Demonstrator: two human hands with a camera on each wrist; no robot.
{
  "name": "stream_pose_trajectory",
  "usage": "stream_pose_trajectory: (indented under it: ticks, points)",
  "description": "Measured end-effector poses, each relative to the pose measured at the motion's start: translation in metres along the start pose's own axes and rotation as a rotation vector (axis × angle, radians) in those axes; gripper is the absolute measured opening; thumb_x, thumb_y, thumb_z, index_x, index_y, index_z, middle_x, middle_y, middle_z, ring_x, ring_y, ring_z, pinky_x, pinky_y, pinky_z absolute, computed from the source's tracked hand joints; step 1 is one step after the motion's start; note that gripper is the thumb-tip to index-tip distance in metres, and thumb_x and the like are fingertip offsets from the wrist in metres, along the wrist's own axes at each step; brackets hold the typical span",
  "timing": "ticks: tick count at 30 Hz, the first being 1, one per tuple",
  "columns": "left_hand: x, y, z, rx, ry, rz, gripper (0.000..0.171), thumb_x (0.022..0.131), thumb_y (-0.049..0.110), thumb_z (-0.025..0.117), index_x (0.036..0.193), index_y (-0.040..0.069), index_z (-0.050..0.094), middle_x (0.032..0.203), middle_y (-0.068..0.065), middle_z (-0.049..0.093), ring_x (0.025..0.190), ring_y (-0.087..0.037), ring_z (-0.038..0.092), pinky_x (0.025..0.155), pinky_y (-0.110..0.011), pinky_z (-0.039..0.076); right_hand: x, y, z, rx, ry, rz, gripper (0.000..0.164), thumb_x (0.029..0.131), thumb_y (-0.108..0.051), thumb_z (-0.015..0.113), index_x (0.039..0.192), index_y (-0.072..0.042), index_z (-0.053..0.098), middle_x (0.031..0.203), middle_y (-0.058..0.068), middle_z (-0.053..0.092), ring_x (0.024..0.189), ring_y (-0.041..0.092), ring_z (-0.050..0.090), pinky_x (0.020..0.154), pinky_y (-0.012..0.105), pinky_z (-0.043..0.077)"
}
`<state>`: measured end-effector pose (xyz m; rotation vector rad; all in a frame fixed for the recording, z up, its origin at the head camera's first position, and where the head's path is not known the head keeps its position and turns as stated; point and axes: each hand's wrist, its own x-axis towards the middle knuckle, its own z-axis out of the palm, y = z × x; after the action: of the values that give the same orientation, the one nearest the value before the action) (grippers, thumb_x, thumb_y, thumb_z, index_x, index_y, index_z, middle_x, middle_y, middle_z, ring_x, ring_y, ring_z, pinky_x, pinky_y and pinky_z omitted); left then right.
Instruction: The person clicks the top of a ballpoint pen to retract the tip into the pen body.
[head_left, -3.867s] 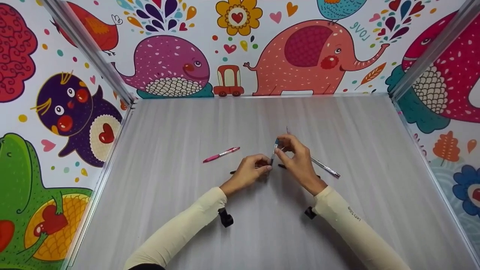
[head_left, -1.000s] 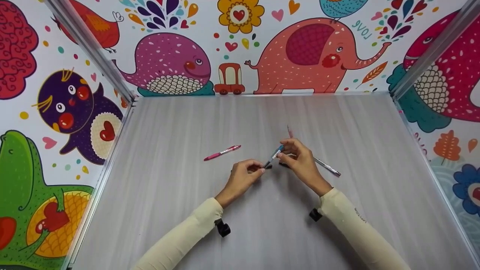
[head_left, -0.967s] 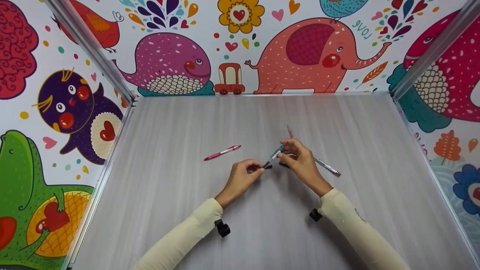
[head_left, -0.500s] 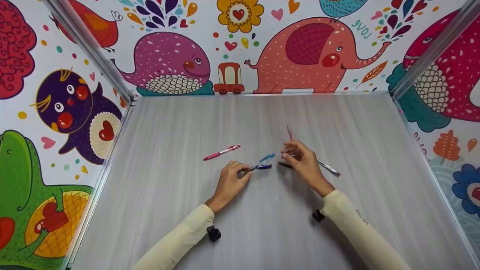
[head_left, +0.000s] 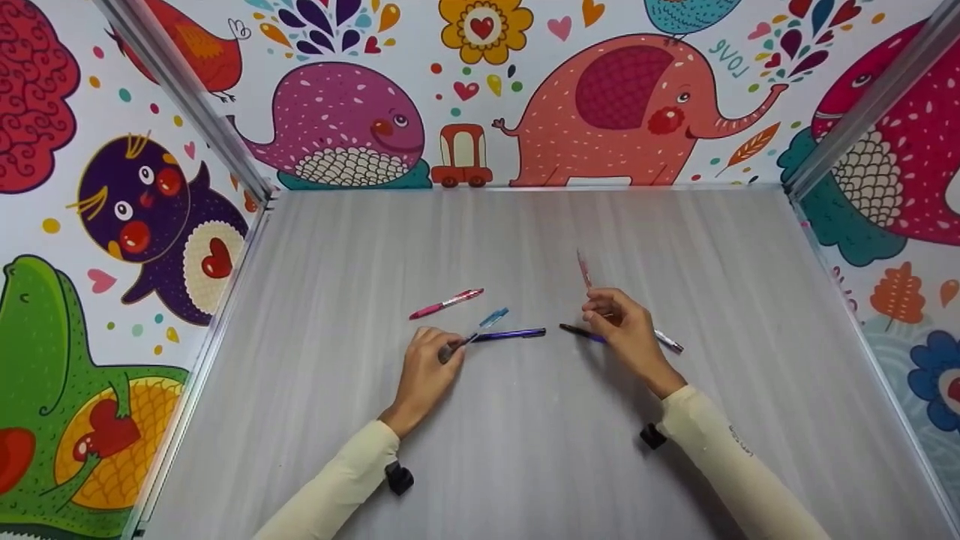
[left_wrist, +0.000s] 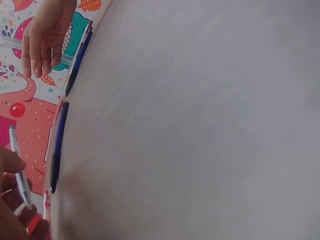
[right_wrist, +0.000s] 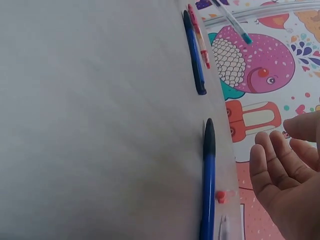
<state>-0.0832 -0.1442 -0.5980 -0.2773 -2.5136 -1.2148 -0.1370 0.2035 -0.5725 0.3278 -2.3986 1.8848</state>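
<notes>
My left hand (head_left: 427, 379) pinches a clear ballpoint pen (head_left: 493, 319) with a light-blue end that points up and to the right. In the left wrist view this pen (left_wrist: 20, 172) lies between thumb and fingers, above the table. Under its middle, a dark-blue pen (head_left: 517, 334) rests on the tabletop. My right hand (head_left: 630, 334) hovers with nothing in its loosely bent fingers. Below it another blue pen (head_left: 581, 332) with a black tip is partly covered. The right wrist view shows that blue pen (right_wrist: 208, 185) beside the bare fingers (right_wrist: 280, 160).
A pink pen (head_left: 446, 304) lies just beyond the left hand. Past the right fingertips is a clear pen with red (head_left: 584, 270), and a clear, silver-ended pen (head_left: 670, 342) pokes out to the right of that hand. Cartoon-printed walls (head_left: 465, 82) border the grey table (head_left: 480, 465).
The right hand has let go of the clear pen and shifted slightly right and nearer. The left hand has carried the pen left and nearer, uncovering the dark-blue pen.
</notes>
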Motion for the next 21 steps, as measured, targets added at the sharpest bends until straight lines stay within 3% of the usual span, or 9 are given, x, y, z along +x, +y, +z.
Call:
stream_pose_trajectory:
  ticks: [6,17,21]
  points:
    - [-0.004,-0.013,-0.008,0.015,0.028,-0.022,0.011,0.092,-0.001,0.087,0.101,0.003,0.084,0.096,-0.002,0.077,0.099,-0.021,0.065,0.085,-0.04,0.057,-0.003,0.004,-0.005,0.021,0.011,0.012,0.033,0.1,0.009,0.074,0.133,0.011,0.067,0.116,0.033,0.073,0.101,0.018,0.073,0.087,0.019,0.058]
    - [-0.009,-0.028,-0.018,0.088,0.036,-0.053,0.01,0.093,-0.001,0.086,0.102,0.0,0.083,0.097,-0.006,0.076,0.099,-0.022,0.063,0.085,-0.04,0.059,-0.004,0.01,-0.005,0.032,0.043,-0.013,0.03,0.1,0.01,0.073,0.13,0.014,0.069,0.112,0.033,0.074,0.095,0.014,0.073,0.085,0.018,0.057]
    - [-0.01,-0.032,-0.021,0.124,0.048,-0.035,0.01,0.092,0.0,0.086,0.101,0.0,0.083,0.096,-0.007,0.077,0.098,-0.024,0.064,0.086,-0.043,0.057,-0.003,0.012,-0.006,-0.005,0.067,-0.011,0.025,0.101,0.01,0.073,0.125,0.011,0.071,0.11,0.028,0.076,0.094,0.013,0.07,0.083,0.017,0.055]
